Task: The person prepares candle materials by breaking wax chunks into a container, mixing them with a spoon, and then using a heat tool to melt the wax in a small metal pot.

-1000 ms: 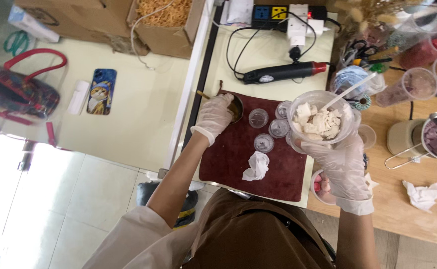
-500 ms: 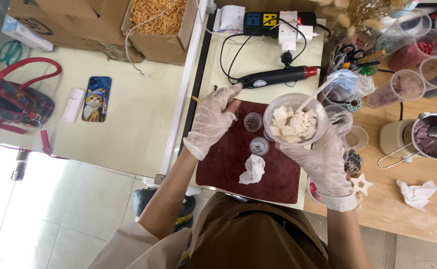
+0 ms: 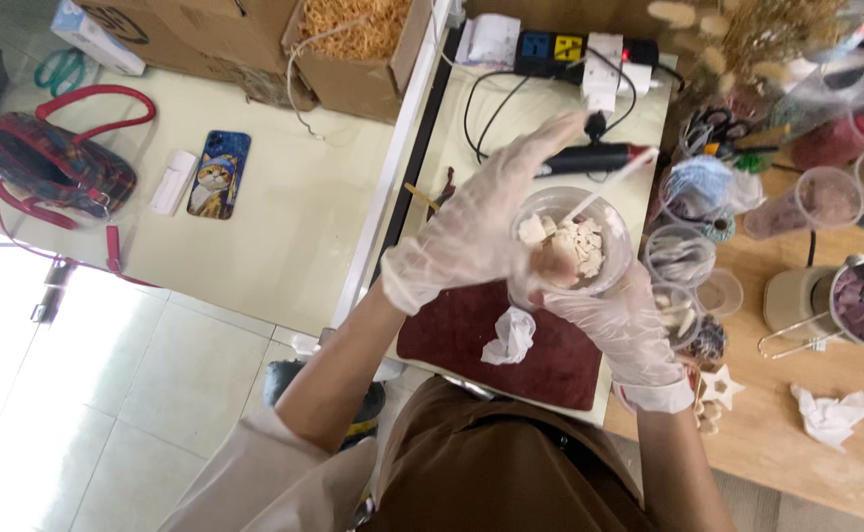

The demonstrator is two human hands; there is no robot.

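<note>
The right hand (image 3: 621, 325) is cupping a clear cup (image 3: 572, 244) of white chunks from below, above the dark red mat (image 3: 511, 357) near the bench's front edge. The left hand (image 3: 471, 232), fingers spread, is reaching over it. The chunks are looking unmixed, the white stick (image 3: 609, 184) standing in them.

Both my hands are gloved and raised together in front of me, left hand (image 3: 476, 232) spread wide with fingers fanned and stretched forward, right hand (image 3: 617, 320) cupped underneath with the palm turned up, forearms angling in from either side so the wrists nearly meet.
</note>
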